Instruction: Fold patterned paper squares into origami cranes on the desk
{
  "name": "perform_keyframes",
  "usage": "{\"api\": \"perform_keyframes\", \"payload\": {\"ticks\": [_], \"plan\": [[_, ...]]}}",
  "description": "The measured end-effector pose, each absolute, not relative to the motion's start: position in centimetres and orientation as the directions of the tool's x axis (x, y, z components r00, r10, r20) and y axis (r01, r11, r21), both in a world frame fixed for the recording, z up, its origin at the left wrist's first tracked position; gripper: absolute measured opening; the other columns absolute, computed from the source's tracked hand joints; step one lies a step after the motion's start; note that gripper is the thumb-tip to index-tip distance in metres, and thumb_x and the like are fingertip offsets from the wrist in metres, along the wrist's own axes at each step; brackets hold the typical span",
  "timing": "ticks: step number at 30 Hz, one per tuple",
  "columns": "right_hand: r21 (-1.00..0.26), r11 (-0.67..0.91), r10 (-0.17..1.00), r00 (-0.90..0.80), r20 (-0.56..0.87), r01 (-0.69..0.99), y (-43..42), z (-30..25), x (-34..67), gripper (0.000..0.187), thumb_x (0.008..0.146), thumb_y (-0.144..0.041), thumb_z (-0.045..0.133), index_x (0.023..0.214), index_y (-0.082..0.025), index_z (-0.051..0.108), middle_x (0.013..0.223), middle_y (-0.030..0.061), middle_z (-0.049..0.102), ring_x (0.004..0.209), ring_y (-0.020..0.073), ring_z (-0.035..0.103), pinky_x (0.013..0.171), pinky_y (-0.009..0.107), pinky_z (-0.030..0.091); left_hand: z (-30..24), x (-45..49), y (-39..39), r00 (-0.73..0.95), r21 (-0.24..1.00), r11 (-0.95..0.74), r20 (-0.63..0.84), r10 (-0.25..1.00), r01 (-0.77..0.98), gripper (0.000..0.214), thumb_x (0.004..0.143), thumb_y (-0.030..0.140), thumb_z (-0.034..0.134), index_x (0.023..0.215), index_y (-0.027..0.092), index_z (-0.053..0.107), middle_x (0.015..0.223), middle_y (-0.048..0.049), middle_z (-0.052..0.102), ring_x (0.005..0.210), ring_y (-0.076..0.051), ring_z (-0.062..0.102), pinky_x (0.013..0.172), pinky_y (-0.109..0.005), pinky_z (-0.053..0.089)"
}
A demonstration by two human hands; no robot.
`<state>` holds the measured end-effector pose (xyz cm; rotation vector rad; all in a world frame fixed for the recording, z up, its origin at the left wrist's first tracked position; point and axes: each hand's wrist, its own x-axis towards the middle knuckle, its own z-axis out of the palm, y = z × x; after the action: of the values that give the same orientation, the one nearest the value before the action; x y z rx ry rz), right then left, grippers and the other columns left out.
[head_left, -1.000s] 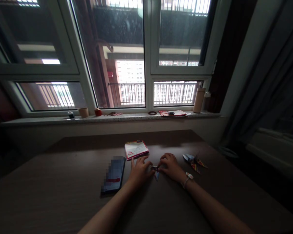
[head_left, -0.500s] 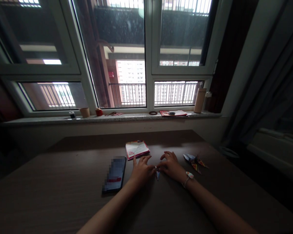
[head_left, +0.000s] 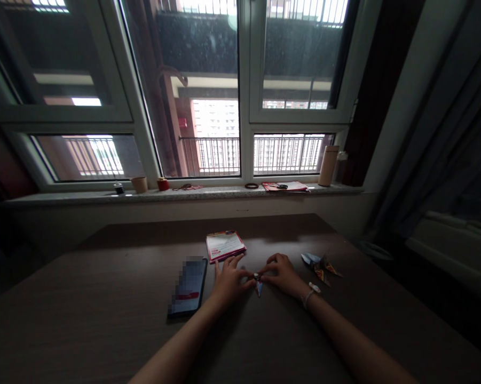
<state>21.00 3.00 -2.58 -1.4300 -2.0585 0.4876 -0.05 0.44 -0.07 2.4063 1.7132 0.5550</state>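
Between my two hands is a small folded piece of paper [head_left: 259, 288], its pale pointed end aimed toward me. My left hand [head_left: 229, 281] pinches its left side with thumb and forefinger, the other fingers raised. From the other side, my right hand [head_left: 282, 274] grips it by the fingertips; a bracelet with a white piece circles that wrist. The paper's upper part is partly covered by my fingers. Several folded paper pieces [head_left: 319, 265], pale blue with red and yellow, lie to the right of my right hand.
A stack of printed paper sheets [head_left: 225, 245] lies beyond my left hand, and a phone [head_left: 188, 287] to its left on the brown table [head_left: 84, 298]. On the windowsill [head_left: 220, 192] stand a paper cup [head_left: 139, 185], a red spool-like item [head_left: 162, 184] and a tan bottle [head_left: 328, 166].
Both hands stay at the same spot with the paper between them. The fingers have shifted slightly; those of my right hand are more curled in.
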Motion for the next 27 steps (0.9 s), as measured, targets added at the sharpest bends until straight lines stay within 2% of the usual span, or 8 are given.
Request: {"api": "perform_keyframes", "payload": {"ticks": [4,8,11,15,20,23,27], "plan": [[-0.585,0.383,0.922,-0.255,0.293,0.714,3.0,-2.5,20.9,0.016,0.072,-0.037,0.08,0.087,-0.03,0.08,0.108,0.0058,0.059,0.113,0.0252,0.048,0.103,0.036,0.038,0.2,0.1,0.1,0.278,0.296,-0.358,0.28,0.919,0.885,0.018,0.075,0.045,0.075,0.09,0.036,0.078,0.146,-0.0034,0.051,0.135,-0.032,0.042,0.114,-0.067,0.012],[-0.466,0.461,0.879,-0.318,0.355,0.755,2.5,-1.9,20.8,0.011,0.075,-0.035,0.078,0.084,-0.03,0.08,0.114,0.0061,0.059,0.123,0.0279,0.042,0.109,0.04,0.032,0.2,0.2,0.2,0.271,0.275,-0.35,0.288,0.918,0.895,0.015,0.077,0.044,0.073,0.088,0.035,0.078,0.145,-0.0014,0.053,0.133,-0.034,0.043,0.112,-0.07,0.014],[-0.403,0.468,0.874,-0.345,0.341,0.787,2.3,-1.6,20.8,0.012,0.077,-0.036,0.076,0.086,-0.029,0.079,0.116,0.0068,0.059,0.126,0.0291,0.04,0.11,0.043,0.03,0.3,0.2,0.4,0.264,0.271,-0.332,0.258,0.929,0.904,0.016,0.08,0.044,0.069,0.088,0.035,0.079,0.145,-0.0007,0.053,0.134,-0.036,0.041,0.111,-0.069,0.018],[-0.496,0.404,0.913,-0.308,0.266,0.768,2.7,-2.0,21.0,0.017,0.077,-0.039,0.075,0.089,-0.028,0.079,0.112,0.0066,0.061,0.117,0.0257,0.048,0.104,0.038,0.038,0.3,0.1,0.5,0.262,0.281,-0.327,0.246,0.933,0.902,0.016,0.084,0.044,0.065,0.086,0.035,0.079,0.143,0.0011,0.055,0.135,-0.037,0.04,0.11,-0.074,0.013],[-0.594,0.355,0.932,-0.221,0.287,0.722,3.1,-2.8,20.9,0.015,0.072,-0.037,0.079,0.085,-0.028,0.08,0.108,0.006,0.062,0.115,0.0255,0.049,0.103,0.036,0.038,0.0,0.0,0.1,0.265,0.238,-0.347,0.315,0.911,0.907,0.01,0.081,0.041,0.07,0.084,0.037,0.078,0.143,0.0038,0.055,0.137,-0.037,0.036,0.108,-0.077,-0.002],[-0.58,0.374,0.923,-0.225,0.313,0.724,3.0,-2.6,20.8,0.013,0.07,-0.036,0.081,0.08,-0.028,0.08,0.109,0.0063,0.062,0.116,0.0258,0.047,0.104,0.037,0.037,-0.1,0.0,0.1,0.284,0.218,-0.371,0.347,0.894,0.903,0.008,0.08,0.04,0.072,0.081,0.035,0.078,0.145,0.0042,0.054,0.138,-0.036,0.035,0.11,-0.076,-0.002],[-0.494,0.398,0.912,-0.277,0.302,0.773,2.8,-2.1,21.0,0.012,0.072,-0.037,0.08,0.08,-0.028,0.079,0.116,0.0055,0.06,0.124,0.0281,0.04,0.109,0.042,0.031,0.1,0.0,0.2,0.274,0.221,-0.351,0.315,0.909,0.91,0.008,0.081,0.039,0.071,0.081,0.033,0.077,0.145,0.0042,0.053,0.137,-0.037,0.036,0.108,-0.078,0.005]]}}
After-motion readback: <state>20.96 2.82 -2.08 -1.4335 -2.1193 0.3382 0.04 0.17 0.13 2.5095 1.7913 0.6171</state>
